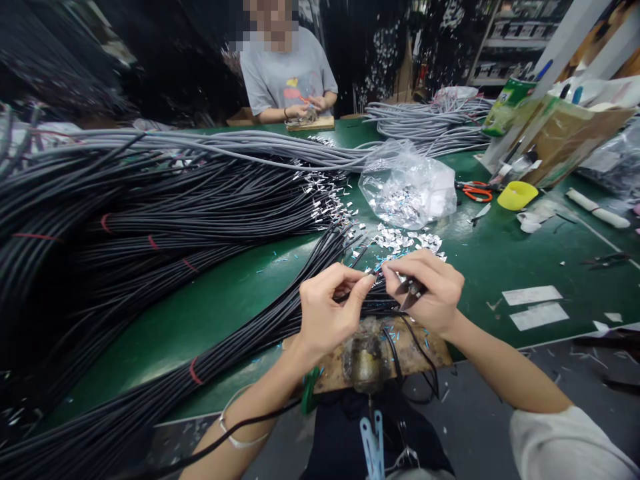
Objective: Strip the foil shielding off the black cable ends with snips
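Note:
My left hand [333,303] is closed, thumb and index finger pinching the end of a black cable close to my right fingertips. Thin coloured wires show at that end, though the fingers partly cover them. My right hand [430,290] meets it from the right, its fingertips at the same wire end. Tucked in the right palm is a small dark metal hand tool [413,291], pointing down; its exact kind is unclear. A black cable [265,417] crosses my left forearm. Below the hands, a metal fixture [367,357] sits on a wooden board [430,350].
Bundles of black cables [225,230] cover the left side, with grey cables [240,143] behind. A plastic bag [407,183], foil scraps [415,240], orange-handled scissors [477,192] and a yellow ring [517,196] lie on the green table [480,280]. A person [287,73] works opposite.

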`<state>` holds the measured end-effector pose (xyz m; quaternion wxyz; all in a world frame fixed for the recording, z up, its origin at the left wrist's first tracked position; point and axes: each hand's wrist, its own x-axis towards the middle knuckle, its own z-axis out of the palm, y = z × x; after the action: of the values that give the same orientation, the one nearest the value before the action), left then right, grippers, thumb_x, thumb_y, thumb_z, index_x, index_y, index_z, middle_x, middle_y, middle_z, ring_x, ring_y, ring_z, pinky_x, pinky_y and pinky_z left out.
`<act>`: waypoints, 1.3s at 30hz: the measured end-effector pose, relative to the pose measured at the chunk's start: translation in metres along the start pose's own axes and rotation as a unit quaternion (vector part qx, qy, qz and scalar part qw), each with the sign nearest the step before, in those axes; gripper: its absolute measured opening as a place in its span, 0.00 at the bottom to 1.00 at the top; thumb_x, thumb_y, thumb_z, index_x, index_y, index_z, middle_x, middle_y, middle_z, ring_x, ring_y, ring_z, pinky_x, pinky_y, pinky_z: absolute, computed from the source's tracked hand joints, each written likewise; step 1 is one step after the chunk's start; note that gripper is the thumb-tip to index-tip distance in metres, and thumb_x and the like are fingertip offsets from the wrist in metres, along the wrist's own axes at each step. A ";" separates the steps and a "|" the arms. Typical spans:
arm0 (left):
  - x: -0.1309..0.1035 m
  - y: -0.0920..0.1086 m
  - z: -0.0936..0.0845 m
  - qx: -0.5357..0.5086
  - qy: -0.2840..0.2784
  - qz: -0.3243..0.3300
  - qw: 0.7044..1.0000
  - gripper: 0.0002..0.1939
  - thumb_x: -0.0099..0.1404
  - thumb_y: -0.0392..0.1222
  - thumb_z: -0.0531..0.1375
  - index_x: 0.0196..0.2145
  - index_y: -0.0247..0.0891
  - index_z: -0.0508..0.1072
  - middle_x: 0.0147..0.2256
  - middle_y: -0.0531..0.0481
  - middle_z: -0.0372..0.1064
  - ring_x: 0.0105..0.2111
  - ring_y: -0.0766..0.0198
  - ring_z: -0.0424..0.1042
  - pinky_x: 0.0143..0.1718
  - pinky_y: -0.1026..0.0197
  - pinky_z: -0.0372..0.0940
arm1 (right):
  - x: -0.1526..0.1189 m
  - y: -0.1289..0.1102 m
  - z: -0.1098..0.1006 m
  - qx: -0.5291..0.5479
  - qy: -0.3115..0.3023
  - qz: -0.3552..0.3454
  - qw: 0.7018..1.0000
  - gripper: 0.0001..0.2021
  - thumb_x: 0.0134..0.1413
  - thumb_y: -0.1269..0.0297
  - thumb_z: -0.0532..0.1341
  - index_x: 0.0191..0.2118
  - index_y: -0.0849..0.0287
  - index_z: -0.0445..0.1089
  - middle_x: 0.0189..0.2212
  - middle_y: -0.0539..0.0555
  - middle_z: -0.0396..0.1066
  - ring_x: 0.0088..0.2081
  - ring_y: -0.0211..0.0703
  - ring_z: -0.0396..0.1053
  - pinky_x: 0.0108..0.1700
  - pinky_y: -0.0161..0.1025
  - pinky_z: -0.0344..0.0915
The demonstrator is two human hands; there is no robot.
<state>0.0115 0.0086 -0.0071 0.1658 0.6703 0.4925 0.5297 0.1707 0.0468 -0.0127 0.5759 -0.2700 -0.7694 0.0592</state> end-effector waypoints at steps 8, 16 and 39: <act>0.001 0.001 -0.001 -0.071 0.021 -0.072 0.995 0.05 0.58 0.38 0.62 0.27 0.34 0.73 0.22 0.54 0.68 0.20 0.73 0.65 0.21 0.71 0.61 | 0.003 -0.004 -0.001 -0.015 0.021 -0.014 1.000 0.06 0.46 0.74 0.64 0.32 0.57 0.73 0.24 0.50 0.72 0.24 0.34 0.68 0.25 0.33 0.66; -0.002 -0.002 0.001 -0.055 0.003 -0.043 0.998 0.04 0.56 0.37 0.64 0.26 0.35 0.74 0.23 0.53 0.68 0.22 0.71 0.64 0.22 0.69 0.60 | 0.003 -0.003 0.001 0.034 -0.029 0.048 0.998 0.06 0.46 0.73 0.63 0.33 0.59 0.74 0.27 0.52 0.73 0.27 0.36 0.69 0.28 0.34 0.67; 0.005 -0.003 -0.011 -0.051 -0.045 0.053 0.996 0.04 0.59 0.36 0.61 0.27 0.36 0.73 0.23 0.53 0.65 0.22 0.70 0.62 0.21 0.67 0.55 | 0.009 0.002 0.003 0.400 -0.212 0.334 0.827 0.12 0.55 0.54 0.59 0.35 0.59 0.66 0.15 0.40 0.48 0.15 0.28 0.46 0.16 0.30 0.45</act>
<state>0.0002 0.0109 -0.0022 0.1931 0.7096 0.4206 0.5313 0.1669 0.0529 -0.0070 0.4013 -0.2379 -0.6441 0.6062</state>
